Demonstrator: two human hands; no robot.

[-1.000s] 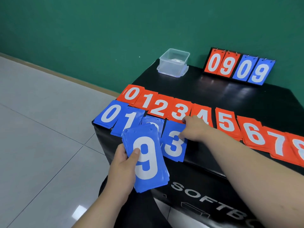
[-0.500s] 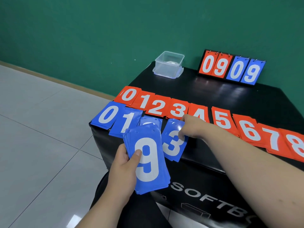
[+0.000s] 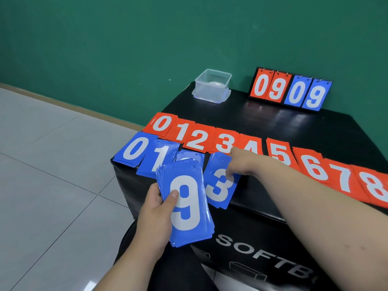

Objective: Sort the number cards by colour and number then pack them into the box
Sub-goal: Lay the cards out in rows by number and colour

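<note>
Head view, looking down at both hands. Little has changed over the last second: the right hand stays on the blue 3 card, which now lies tilted just right of the left hand, its lower end overhanging the near edge of the black table. That suggests blue 3 is placed and only being straightened, so blue 4 is next.

The right arm reaches in from the lower right, wrist low, thumb on the card's face and fingers curled at its upper right edge, pinching it. The left hand grips the blue stack, a 9 on top, thumb across the face.

Beyond the left hand lie blue 0 and blue 1. The red row runs just beyond the right hand. The clear box stands well beyond both hands, apart from the cards.
</note>
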